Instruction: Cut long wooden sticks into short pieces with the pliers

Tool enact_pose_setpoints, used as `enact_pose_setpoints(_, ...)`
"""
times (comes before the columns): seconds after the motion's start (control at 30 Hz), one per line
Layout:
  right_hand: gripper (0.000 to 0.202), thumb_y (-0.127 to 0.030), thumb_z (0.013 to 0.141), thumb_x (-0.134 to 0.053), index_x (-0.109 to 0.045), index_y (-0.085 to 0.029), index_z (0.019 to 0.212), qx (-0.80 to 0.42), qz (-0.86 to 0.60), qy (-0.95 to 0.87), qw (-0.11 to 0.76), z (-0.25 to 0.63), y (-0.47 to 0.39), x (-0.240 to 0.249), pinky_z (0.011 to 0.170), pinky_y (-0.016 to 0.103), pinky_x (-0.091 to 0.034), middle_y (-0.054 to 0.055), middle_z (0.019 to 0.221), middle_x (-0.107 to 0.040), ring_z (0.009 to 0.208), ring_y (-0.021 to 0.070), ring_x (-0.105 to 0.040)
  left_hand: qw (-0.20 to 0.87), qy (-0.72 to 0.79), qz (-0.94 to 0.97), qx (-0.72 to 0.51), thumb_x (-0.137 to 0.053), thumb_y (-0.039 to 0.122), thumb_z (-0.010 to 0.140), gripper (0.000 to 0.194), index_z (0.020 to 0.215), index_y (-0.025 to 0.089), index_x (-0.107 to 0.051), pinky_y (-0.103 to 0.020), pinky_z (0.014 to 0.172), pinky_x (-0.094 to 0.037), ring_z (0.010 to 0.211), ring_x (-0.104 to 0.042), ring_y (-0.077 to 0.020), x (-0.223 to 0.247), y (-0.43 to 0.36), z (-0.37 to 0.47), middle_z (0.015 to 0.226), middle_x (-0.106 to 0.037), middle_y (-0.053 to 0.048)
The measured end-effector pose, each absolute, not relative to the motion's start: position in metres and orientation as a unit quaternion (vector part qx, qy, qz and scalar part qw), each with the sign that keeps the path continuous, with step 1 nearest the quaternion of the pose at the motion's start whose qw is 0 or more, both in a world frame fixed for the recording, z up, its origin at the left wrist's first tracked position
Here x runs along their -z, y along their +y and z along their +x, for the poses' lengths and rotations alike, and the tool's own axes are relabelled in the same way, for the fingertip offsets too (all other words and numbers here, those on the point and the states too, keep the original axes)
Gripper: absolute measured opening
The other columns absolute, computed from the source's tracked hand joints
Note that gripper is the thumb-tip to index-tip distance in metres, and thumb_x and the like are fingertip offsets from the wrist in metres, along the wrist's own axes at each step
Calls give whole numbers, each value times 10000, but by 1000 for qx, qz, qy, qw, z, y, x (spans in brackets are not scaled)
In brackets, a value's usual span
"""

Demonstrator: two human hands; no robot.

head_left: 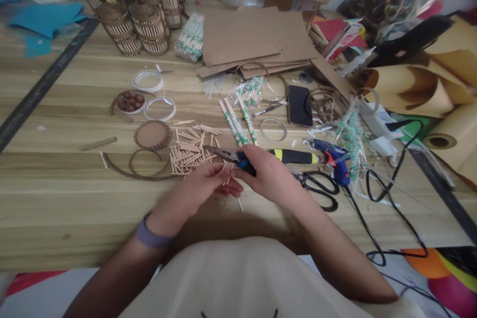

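Near the table's front edge, my right hand (266, 171) is closed round blue-handled pliers (227, 154), whose jaws point left over a pile of short wooden sticks (188, 151). My left hand (208, 184) pinches a few short sticks (228, 165) just below the pliers, close to my right fingers. One longer stick (240, 204) lies below my left fingertips. Left of the pile stands a round cardboard piece with a corrugated rim (153, 135), and curved cardboard strips (124, 175) lie below it.
Right of my hands are a yellow-black tool (296, 156), black scissors (322, 191), a blue glue gun (339, 164) with its cable, and a phone (300, 105). Behind lie cardboard sheets (246, 35), wrapped sticks (233, 121), tape rolls (160, 108) and stick-covered lanterns (149, 30).
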State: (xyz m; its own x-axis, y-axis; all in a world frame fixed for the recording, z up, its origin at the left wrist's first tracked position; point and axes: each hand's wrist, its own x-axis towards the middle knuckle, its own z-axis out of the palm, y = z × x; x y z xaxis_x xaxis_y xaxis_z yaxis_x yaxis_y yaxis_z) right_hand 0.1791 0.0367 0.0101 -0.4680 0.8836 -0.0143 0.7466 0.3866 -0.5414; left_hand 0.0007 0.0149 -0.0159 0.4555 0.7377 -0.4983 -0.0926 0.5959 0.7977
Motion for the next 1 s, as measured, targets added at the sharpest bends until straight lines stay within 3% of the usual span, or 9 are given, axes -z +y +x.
enact_pose_setpoints(0.17,336,-324,799,-718,-578,-223,1088,-357,-560,-701,260,177,33,-2,748,308,-442,42,968,-686,848,214,-620,756,452,343,-326,-710,501,827,334,835,169,-671,-279,770,-535,778,-697,-157,14,20,2,802,-733,-23)
enact_pose_setpoints(0.3,510,-321,705,-802,-564,-243,1150,-401,-544,-679,288,172,27,3,851,348,-454,49,1118,-683,963,234,-627,743,473,330,-340,-680,474,856,307,854,166,-680,-270,748,-534,764,-685,-151,11,21,7,810,-734,-28)
enact_pose_setpoints(0.4,481,-284,702,-797,-579,-250,1130,-384,-534,-699,281,168,25,8,884,370,-449,48,1114,-677,1001,250,-619,741,468,321,-359,-681,461,848,315,866,147,-688,-268,737,-531,757,-683,-155,11,21,11,821,-738,-47)
enact_pose_setpoints(0.57,395,-256,732,-757,-570,-233,1079,-401,-547,-673,297,165,24,17,810,336,-461,31,989,-681,893,218,-625,738,452,328,-379,-661,476,840,313,857,164,-677,-267,780,-517,821,-689,-165,10,18,17,831,-729,-27)
enact_pose_setpoints(0.73,439,-319,710,-784,-528,-237,1057,-421,-528,-664,321,167,24,20,851,362,-464,74,1157,-681,956,233,-629,729,442,364,-375,-583,492,880,321,858,178,-647,-277,770,-512,786,-675,-170,11,15,17,825,-724,-18)
enact_pose_setpoints(0.83,418,-402,738,-764,-539,-235,1048,-403,-506,-686,333,173,27,19,887,368,-454,96,1220,-654,1031,248,-621,644,506,435,-375,-517,516,922,362,852,177,-625,-282,745,-502,781,-656,-184,10,14,10,830,-722,-29)
enact_pose_setpoints(1.0,277,-423,824,-676,-546,-215,952,-358,-589,-688,226,178,29,17,681,304,-430,46,870,-684,746,208,-616,414,631,587,-291,-430,454,990,349,852,191,-614,-274,701,-449,768,-655,-197,-1,12,-11,859,-757,-44)
